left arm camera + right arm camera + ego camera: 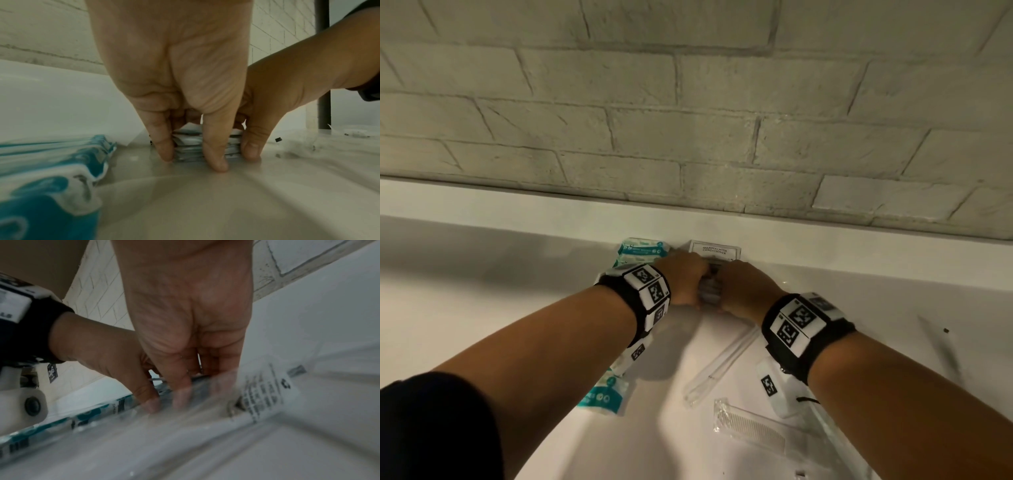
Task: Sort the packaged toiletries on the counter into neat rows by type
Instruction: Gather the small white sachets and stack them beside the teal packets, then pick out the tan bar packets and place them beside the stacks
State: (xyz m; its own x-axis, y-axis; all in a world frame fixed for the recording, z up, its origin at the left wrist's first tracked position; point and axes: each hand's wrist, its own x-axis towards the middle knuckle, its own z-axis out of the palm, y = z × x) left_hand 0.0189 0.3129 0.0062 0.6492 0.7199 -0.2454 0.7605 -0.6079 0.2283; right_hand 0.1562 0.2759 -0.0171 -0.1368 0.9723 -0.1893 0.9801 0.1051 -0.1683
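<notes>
A small stack of white sachets [188, 147] stands on the white counter [482, 308], close to the back ledge. My left hand [685, 282] grips the stack from its left, fingers [213, 155] pointing down against its front. From the right, my right hand [743, 287] presses in on the same stack, its thumb [251, 149] at the corner. In the head view the hands hide most of the stack [710, 293]. A white shampoo-with-conditioner sachet [714, 251] lies flat just behind the hands.
Teal-and-white packs [643, 248] lie in a row from the back ledge under my left forearm to the front [607, 394]. A clear-wrapped toothbrush [719, 363] and a wrapped comb [750, 428] lie at front right. A brick wall [688, 102] rises behind the ledge.
</notes>
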